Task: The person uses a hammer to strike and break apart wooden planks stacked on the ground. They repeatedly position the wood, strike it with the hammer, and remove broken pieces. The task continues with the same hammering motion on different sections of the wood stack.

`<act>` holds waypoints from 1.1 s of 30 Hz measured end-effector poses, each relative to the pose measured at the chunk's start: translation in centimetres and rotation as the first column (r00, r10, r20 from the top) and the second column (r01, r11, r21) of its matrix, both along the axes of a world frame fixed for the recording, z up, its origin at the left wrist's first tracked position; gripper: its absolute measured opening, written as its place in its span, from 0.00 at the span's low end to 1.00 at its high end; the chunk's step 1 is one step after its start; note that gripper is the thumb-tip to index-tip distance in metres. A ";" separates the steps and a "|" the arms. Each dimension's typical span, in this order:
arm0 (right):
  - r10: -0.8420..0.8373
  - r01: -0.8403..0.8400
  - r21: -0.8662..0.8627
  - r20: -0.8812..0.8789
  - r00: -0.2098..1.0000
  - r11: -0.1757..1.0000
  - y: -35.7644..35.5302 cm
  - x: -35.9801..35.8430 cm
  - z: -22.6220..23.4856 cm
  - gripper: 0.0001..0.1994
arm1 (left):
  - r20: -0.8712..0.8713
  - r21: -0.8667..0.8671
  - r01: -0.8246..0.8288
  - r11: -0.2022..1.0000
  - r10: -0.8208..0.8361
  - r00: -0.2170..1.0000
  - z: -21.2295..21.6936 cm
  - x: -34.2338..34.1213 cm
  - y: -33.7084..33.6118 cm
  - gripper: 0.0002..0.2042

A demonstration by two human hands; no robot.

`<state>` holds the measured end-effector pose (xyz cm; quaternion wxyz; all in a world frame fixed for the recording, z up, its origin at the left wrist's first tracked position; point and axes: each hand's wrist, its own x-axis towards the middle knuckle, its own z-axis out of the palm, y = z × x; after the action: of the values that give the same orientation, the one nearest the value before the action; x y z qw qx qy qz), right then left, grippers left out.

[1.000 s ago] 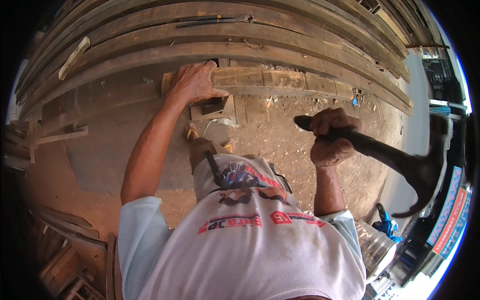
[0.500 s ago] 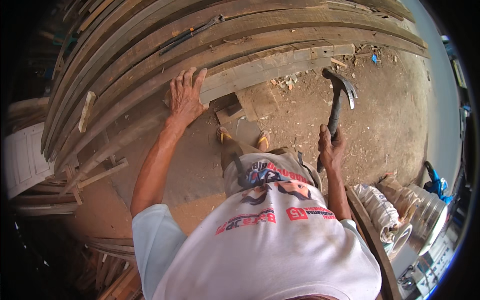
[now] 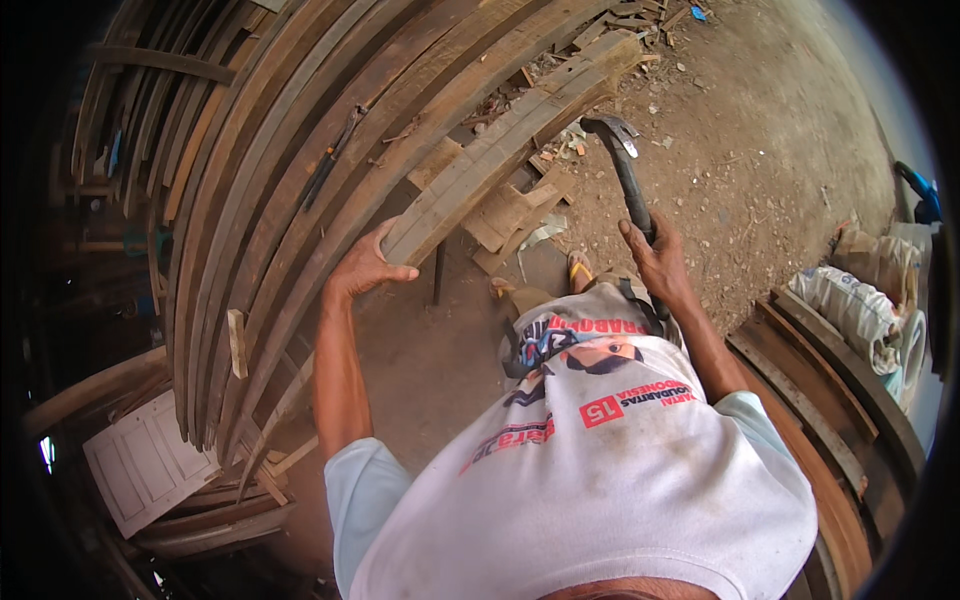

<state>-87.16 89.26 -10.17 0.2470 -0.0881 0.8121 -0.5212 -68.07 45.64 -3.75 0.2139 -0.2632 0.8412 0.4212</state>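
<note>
My left hand (image 3: pixel 363 268) grips the near end of a thick wooden beam (image 3: pixel 490 160), thumb on the near side and fingers partly hidden behind the wood. The beam runs away from me to the upper right, beside a row of long boards (image 3: pixel 420 130). My right hand (image 3: pixel 658 258) is closed around the dark handle of a claw hammer (image 3: pixel 627 165), holding it head up and away from my body. Below the beam are wooden blocks (image 3: pixel 500 218), close to my feet.
Pliers with dark handles (image 3: pixel 335 155) lie on the boards. A short wood offcut (image 3: pixel 237 343) rests further left, above a white panelled door (image 3: pixel 150 460). Planks (image 3: pixel 800 400) and white sacks (image 3: pixel 850 305) are on the right. Wood chips litter the dirt floor (image 3: pixel 740 150).
My view has turned. The beam has come away from the neighbouring board, showing a block and a gap between them. My left hand has shifted from lying over its end to gripping it.
</note>
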 end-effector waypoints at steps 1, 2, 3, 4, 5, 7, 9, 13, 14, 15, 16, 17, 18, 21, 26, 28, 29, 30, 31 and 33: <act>0.000 0.000 -0.002 -0.002 1.000 1.000 0.1 0.0 -0.3 0.23 | 0.013 0.024 -0.014 1.000 0.013 1.000 0.0 -0.1 -0.2 0.62; 0.001 -0.001 -0.003 -0.003 1.000 1.000 0.3 0.0 -0.9 0.23 | 0.026 0.047 -0.028 0.999 0.026 0.999 0.0 -0.3 -0.5 0.62; 0.002 -0.002 -0.003 -0.005 1.000 1.000 0.4 0.1 -1.2 0.23 | 0.026 0.102 -0.048 0.994 0.045 0.999 -0.7 -0.3 -1.3 0.62; 0.010 -0.011 -0.001 -0.017 1.000 1.000 0.3 0.2 -1.0 0.23 | 0.029 0.154 -0.073 0.985 0.070 0.997 -1.4 0.0 -2.0 0.62; 0.019 -0.019 0.000 -0.030 0.999 1.000 0.2 0.3 -0.8 0.23 | 0.033 0.206 -0.098 0.974 0.094 0.995 -2.1 0.4 -2.8 0.61; 0.038 -0.036 0.027 -0.067 0.997 0.999 0.3 0.3 -0.5 0.23 | 0.055 0.270 -0.115 0.956 0.104 0.993 -1.4 -0.4 -2.7 0.61; 0.075 -0.068 0.069 -0.108 0.991 0.995 0.4 0.6 0.0 0.22 | 0.049 0.304 -0.118 0.945 0.109 0.993 -1.4 -0.5 -2.9 0.62; 0.091 -0.086 0.070 -0.063 0.994 0.994 -0.2 1.4 1.1 0.21 | 0.020 0.309 -0.141 0.941 0.141 0.990 -1.9 -0.2 -3.3 0.62; 0.104 -0.097 0.086 -0.076 0.992 0.992 -0.3 1.5 1.0 0.21 | 0.023 0.310 -0.157 0.938 0.158 0.987 -1.7 -0.3 -3.2 0.61; 0.123 -0.113 0.102 -0.088 0.989 0.988 -0.5 1.6 0.9 0.21 | 0.032 0.310 -0.175 0.935 0.174 0.984 -1.6 -0.2 -3.1 0.61; 0.139 -0.130 0.111 -0.082 0.987 0.985 -0.6 1.7 0.8 0.21 | 0.041 0.309 -0.194 0.931 0.191 0.981 -1.5 -0.3 -3.2 0.60; 0.156 -0.147 0.120 -0.076 0.985 0.982 -0.6 1.8 0.7 0.21 | 0.051 0.309 -0.213 0.927 0.208 0.977 -1.6 -0.3 -3.3 0.60; 0.175 -0.165 0.126 -0.072 0.982 0.978 -0.9 1.9 0.7 0.22 | 0.051 0.310 -0.216 0.926 0.210 0.976 -1.9 -0.2 -3.6 0.59; 0.235 -0.221 0.146 -0.084 0.968 0.964 -1.4 2.4 1.1 0.22 | 0.052 0.316 -0.221 0.923 0.216 0.975 -2.7 0.0 -4.3 0.58; 0.351 -0.342 0.176 -0.021 0.936 0.923 -3.0 2.7 3.8 0.23 | 0.054 0.343 -0.221 0.913 0.216 0.975 -2.9 -0.1 -4.8 0.58; 0.391 -0.379 0.156 -0.053 0.919 0.912 -3.5 2.8 3.7 0.23 | 0.051 0.323 -0.232 0.918 0.228 0.972 -2.7 -0.3 -4.6 0.60; 0.410 -0.397 0.134 -0.093 0.907 0.908 -3.7 2.8 3.3 0.24 | 0.050 0.313 -0.238 0.920 0.234 0.971 -2.6 -0.4 -4.4 0.60; 0.428 -0.416 0.111 -0.135 0.894 0.903 -4.1 2.8 2.8 0.24 | 0.051 0.314 -0.239 0.919 0.235 0.971 -2.4 -0.5 -4.3 0.60; 0.440 -0.419 0.147 -0.167 0.882 0.896 -4.9 2.5 2.5 0.24 | 0.051 0.316 -0.237 0.919 0.233 0.971 -2.1 -0.6 -4.2 0.60; 0.468 -0.423 0.218 -0.232 0.853 0.879 -6.6 1.9 2.0 0.25 | 0.044 0.311 -0.227 0.923 0.225 0.973 -2.0 -0.6 -4.2 0.59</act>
<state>-85.25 82.61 -8.16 0.2510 -0.3267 0.8346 -0.3656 -68.63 41.45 -5.74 0.2061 -0.3225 0.7268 0.5703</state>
